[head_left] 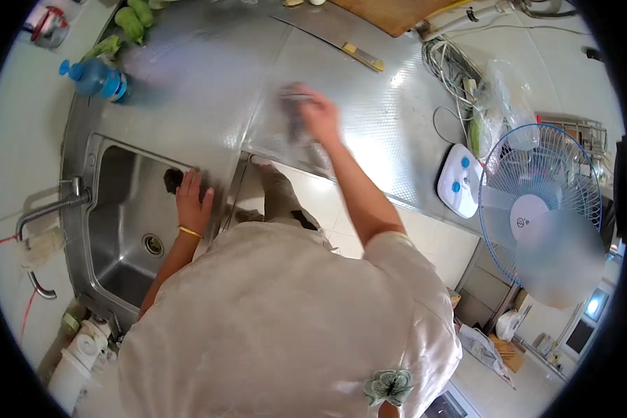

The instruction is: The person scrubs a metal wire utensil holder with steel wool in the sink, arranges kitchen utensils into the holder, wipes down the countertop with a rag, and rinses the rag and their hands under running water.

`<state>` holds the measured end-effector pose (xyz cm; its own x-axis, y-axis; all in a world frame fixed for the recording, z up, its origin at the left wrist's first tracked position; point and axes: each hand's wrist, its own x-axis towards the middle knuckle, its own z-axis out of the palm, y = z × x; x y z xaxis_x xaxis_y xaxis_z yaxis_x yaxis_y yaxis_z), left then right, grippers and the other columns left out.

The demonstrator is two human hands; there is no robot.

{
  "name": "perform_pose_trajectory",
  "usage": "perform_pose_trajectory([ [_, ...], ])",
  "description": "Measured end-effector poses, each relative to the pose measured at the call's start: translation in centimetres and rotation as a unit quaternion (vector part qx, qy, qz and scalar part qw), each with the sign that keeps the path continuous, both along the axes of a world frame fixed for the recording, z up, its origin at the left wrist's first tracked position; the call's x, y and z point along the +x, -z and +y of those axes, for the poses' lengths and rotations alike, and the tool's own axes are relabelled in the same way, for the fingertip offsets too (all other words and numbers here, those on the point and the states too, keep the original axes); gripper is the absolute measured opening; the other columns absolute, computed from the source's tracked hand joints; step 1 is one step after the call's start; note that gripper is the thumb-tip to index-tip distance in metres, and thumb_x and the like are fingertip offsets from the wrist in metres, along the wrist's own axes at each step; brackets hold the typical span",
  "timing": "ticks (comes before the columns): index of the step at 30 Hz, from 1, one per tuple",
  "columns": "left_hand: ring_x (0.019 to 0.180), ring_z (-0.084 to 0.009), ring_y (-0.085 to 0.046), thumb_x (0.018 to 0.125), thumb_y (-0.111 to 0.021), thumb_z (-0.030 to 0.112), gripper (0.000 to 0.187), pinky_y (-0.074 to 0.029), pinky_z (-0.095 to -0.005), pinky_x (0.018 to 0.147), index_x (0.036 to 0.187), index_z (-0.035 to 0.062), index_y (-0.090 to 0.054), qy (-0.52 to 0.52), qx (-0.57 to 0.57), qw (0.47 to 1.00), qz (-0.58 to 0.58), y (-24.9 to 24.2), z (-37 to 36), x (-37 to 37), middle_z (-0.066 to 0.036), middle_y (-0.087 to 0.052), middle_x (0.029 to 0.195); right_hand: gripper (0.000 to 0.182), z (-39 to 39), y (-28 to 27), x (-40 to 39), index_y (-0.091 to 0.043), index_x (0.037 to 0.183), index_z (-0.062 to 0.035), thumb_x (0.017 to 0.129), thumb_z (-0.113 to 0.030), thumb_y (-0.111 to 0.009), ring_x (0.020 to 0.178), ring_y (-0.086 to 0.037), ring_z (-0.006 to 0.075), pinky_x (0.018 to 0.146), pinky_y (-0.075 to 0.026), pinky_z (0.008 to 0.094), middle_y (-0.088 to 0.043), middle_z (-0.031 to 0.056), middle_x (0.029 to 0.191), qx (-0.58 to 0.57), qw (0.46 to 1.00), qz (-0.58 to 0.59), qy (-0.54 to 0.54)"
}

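Note:
My right hand (318, 117) is closed on a crumpled dark grey cloth (297, 118), which lies against the steel countertop (209, 76) near its front edge. Hand and cloth are somewhat blurred. My left hand (194, 198), a yellow band at its wrist, rests with fingers stretched out on the near right rim of the sink (125, 240). Just beside its fingertips, at the sink's edge, is a small dark item (173, 180) whose kind I cannot make out. Further back on the counter lies a long knife (362, 57) with a yellowish handle.
A blue pump bottle (94, 79) and green gourds (130, 24) stand at the back left. The faucet (56, 203) reaches over the sink from the left. A wooden board (390, 14) lies at the back. Coiled cables (449, 66) and a fan (536, 202) occupy the right.

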<state>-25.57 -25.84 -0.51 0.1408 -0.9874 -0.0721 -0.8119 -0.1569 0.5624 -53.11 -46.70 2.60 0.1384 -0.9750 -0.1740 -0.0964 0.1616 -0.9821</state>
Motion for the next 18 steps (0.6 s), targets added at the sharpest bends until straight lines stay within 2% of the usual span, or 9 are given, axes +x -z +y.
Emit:
perform_pose_trajectory([
  [1,0.125,-0.0346,-0.031,0.086,-0.05,0.033,0.052,-0.022,-0.0512,0.101,0.126,0.001,-0.042,0.019,0.011,0.999,-0.038,-0.3,-0.7,-0.8,-0.019,-0.035,0.135,0.036,-0.6,2.1,-5.5,-0.061,0.109,-0.0066,0.075,-0.005,-0.049,0.058,-0.045,0.0052,0.052,-0.039,0.0209,-0.056,-0.002,0.072,-0.011,0.992,0.09,0.092],
  [2,0.129,-0.0344,-0.027,0.085,-0.05,0.034,0.055,-0.018,-0.054,0.102,0.128,0.0018,-0.04,0.039,0.021,0.996,-0.077,-0.3,-1.3,-1.3,-0.018,-0.031,0.138,0.036,0.1,1.3,-9.9,-0.061,0.109,-0.0048,0.076,-0.006,-0.048,0.056,-0.045,0.005,0.05,-0.039,0.0209,-0.055,-0.0013,0.067,-0.047,0.974,0.126,0.184],
  [3,0.13,-0.0339,-0.023,0.084,-0.05,0.036,0.058,-0.015,-0.0557,0.102,0.13,0.0024,-0.037,0.046,0.024,0.994,-0.095,0.1,-1.8,-1.6,-0.017,-0.027,0.14,0.035,0.9,2.3,-14.7,-0.06,0.108,-0.0028,0.076,-0.005,-0.047,0.056,-0.045,0.0054,0.05,-0.039,0.0209,-0.057,0.0006,0.071,-0.048,0.953,0.152,0.256],
  [4,0.132,-0.0333,-0.019,0.084,-0.049,0.037,0.061,-0.012,-0.0575,0.102,0.132,0.003,-0.034,0.051,0.027,0.992,-0.113,0.7,-2.1,-1.7,-0.016,-0.024,0.142,0.035,1.8,3.6,-18.4,-0.059,0.109,-0.0007,0.076,-0.004,-0.046,0.056,-0.045,0.0049,0.05,-0.039,0.0198,-0.059,0.0023,0.078,-0.119,0.916,0.125,0.361],
  [5,0.134,-0.0327,-0.015,0.083,-0.049,0.039,0.064,-0.009,-0.0593,0.102,0.134,0.0036,-0.032,0.056,0.03,0.989,-0.131,1.1,-2.4,-1.9,-0.015,-0.02,0.144,0.038,3.0,5.2,-22.8,-0.055,0.112,0.0036,0.075,-0.004,-0.047,0.066,-0.054,0.0117,0.059,-0.044,0.0221,-0.061,0.0096,0.089,-0.086,0.899,0.129,0.409],
  [7,0.134,-0.0333,-0.011,0.083,-0.049,0.04,0.068,-0.007,-0.0596,0.102,0.136,0.0031,-0.027,0.067,0.05,0.982,-0.169,1.6,-2.6,-2.1,-0.015,-0.017,0.145,0.043,4.6,11.0,-30.6,-0.051,0.114,0.0071,0.073,-0.006,-0.049,0.087,-0.059,0.0263,0.077,-0.047,0.0321,-0.06,0.0201,0.101,-0.193,0.84,0.313,0.399],
  [10,0.135,-0.0336,-0.007,0.083,-0.048,0.043,0.073,-0.004,-0.0608,0.101,0.138,0.0023,-0.021,0.077,0.093,0.968,-0.221,1.3,-3.0,-2.7,-0.014,-0.012,0.146,0.048,2.1,8.8,-29.4,-0.048,0.116,0.0112,0.075,-0.015,-0.05,0.104,-0.052,0.0352,0.093,-0.039,0.0383,-0.053,0.025,0.114,-0.157,0.702,0.603,0.344],
  [13,0.135,-0.0342,-0.003,0.083,-0.046,0.045,0.076,0.0,-0.0618,0.1,0.138,0.0011,-0.018,0.094,0.105,0.958,-0.251,1.5,-3.1,-2.8,-0.015,-0.008,0.147,0.046,-3.6,8.5,-29.8,-0.051,0.111,0.0091,0.072,-0.013,-0.051,0.108,-0.047,0.0404,0.096,-0.035,0.0425,-0.051,0.0276,0.115,-0.212,0.748,0.544,0.317],
  [18,0.135,-0.0362,-0.002,0.084,-0.043,0.047,0.076,0.002,-0.0614,0.1,0.138,0.0004,-0.017,0.106,0.139,0.944,-0.279,1.3,-3.3,-2.8,-0.017,-0.007,0.146,0.042,-13.0,9.6,-30.2,-0.055,0.109,0.0056,0.072,-0.011,-0.049,0.106,-0.049,0.0391,0.095,-0.037,0.0408,-0.052,0.024,0.114,-0.264,0.774,0.52,0.248],
])
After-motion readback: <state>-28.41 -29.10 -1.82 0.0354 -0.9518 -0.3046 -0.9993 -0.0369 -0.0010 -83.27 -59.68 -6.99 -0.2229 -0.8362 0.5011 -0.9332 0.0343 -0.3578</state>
